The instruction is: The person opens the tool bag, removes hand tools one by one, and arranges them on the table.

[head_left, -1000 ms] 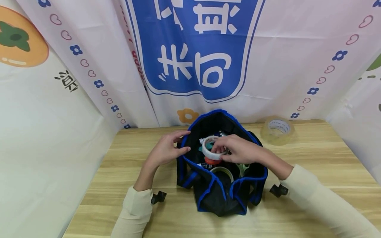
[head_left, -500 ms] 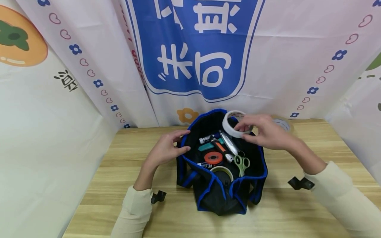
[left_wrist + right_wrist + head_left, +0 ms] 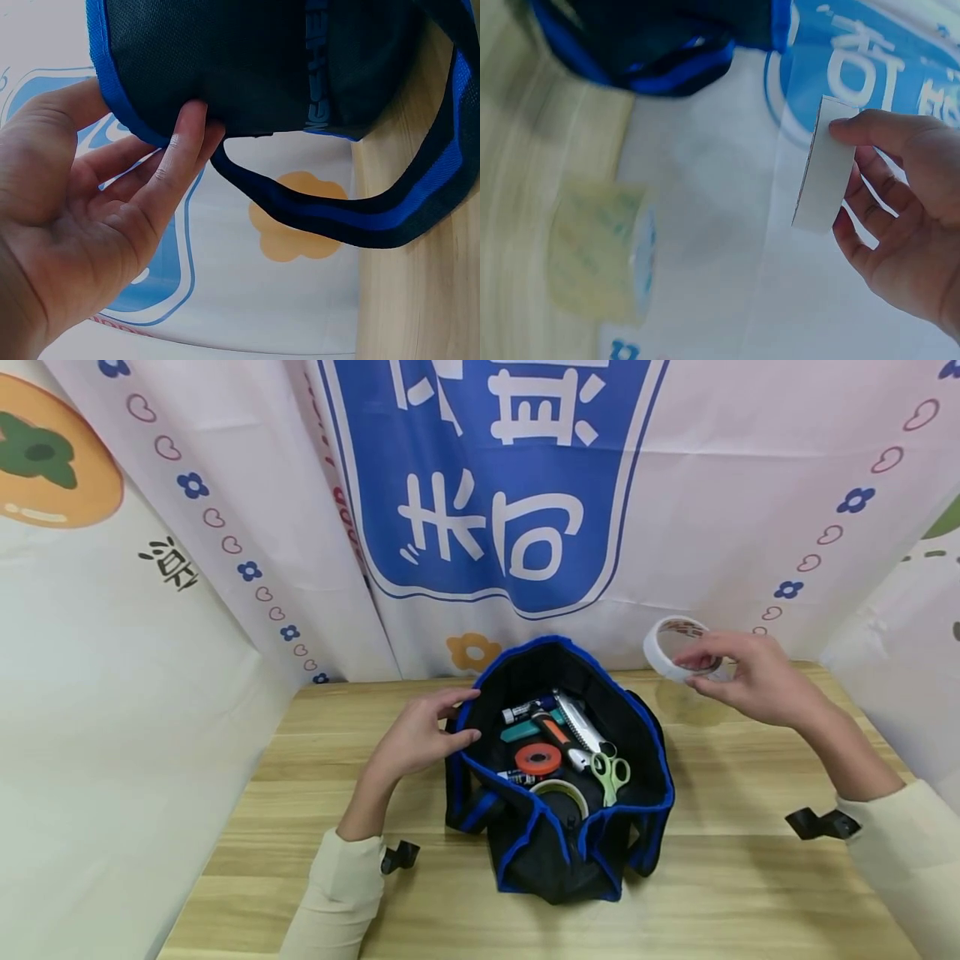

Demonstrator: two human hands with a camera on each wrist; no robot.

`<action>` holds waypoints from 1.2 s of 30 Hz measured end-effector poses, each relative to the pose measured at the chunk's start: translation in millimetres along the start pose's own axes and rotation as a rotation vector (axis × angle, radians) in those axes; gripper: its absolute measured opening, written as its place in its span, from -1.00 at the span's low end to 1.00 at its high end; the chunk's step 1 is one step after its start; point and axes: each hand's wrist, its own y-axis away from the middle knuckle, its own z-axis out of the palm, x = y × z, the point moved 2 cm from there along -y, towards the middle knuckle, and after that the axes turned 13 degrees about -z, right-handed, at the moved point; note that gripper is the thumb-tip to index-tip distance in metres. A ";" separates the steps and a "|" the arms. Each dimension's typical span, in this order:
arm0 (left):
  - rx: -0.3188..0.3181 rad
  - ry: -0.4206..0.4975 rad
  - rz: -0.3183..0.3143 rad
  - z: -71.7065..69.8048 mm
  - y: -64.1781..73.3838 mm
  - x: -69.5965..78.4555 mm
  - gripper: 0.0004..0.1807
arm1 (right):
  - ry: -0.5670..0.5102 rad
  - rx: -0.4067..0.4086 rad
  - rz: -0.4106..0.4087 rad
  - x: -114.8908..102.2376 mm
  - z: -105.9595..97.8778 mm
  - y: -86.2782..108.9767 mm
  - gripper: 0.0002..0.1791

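Note:
My right hand (image 3: 765, 681) pinches a roll of white tape (image 3: 656, 652) by its rim, thumb outside and fingers through its ring. In the right wrist view the white tape (image 3: 823, 169) shows edge-on. It hangs over a roll of clear packing tape (image 3: 600, 255) at the table's back right. My left hand (image 3: 420, 735) holds the left rim of a black tool bag (image 3: 570, 860) with blue trim; its fingers press the bag's outside (image 3: 225, 67) in the left wrist view. The bag stands open in the middle.
Inside the bag lie green-handled scissors (image 3: 611, 777), an orange-and-black handled tool (image 3: 558, 735), a folding saw (image 3: 581, 722), a roll of red tape (image 3: 537, 758), a yellowish tape roll (image 3: 573, 793) and glue sticks (image 3: 517, 713). A printed cloth (image 3: 480, 627) hangs behind the wooden table (image 3: 315, 827).
My right hand has lifted the white tape out of the bag and carried it right, over the clear packing tape. My left hand has stayed at the bag's rim.

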 end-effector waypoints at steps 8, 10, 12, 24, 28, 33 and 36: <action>-0.005 -0.001 0.004 1.5 1.1 -4.2 -0.36 | 0.080 0.022 0.126 23.5 -13.1 35.2 -0.59; -0.003 -0.003 0.003 1.0 0.8 -4.1 -0.36 | 0.106 0.032 0.154 30.2 -16.3 42.2 -0.60; -0.002 -0.006 0.004 0.4 0.3 -3.9 -0.36 | 0.124 0.039 0.187 36.7 -19.3 48.6 -0.62; -0.006 -0.011 0.013 -0.6 -0.7 -3.1 -0.36 | 0.153 -0.016 0.395 76.5 -27.0 83.3 -0.70; -0.006 -0.011 0.011 -0.7 -0.5 -2.4 -0.36 | 0.153 -0.048 0.459 92.0 -26.9 96.8 -0.71; -0.006 -0.008 0.006 -0.6 -0.3 -1.8 -0.37 | 0.147 -0.084 0.504 109.9 -24.2 113.9 -0.70; -0.004 -0.005 0.004 -0.6 -0.2 -2.0 -0.36 | 0.143 -0.107 0.516 119.3 -19.6 121.8 -0.71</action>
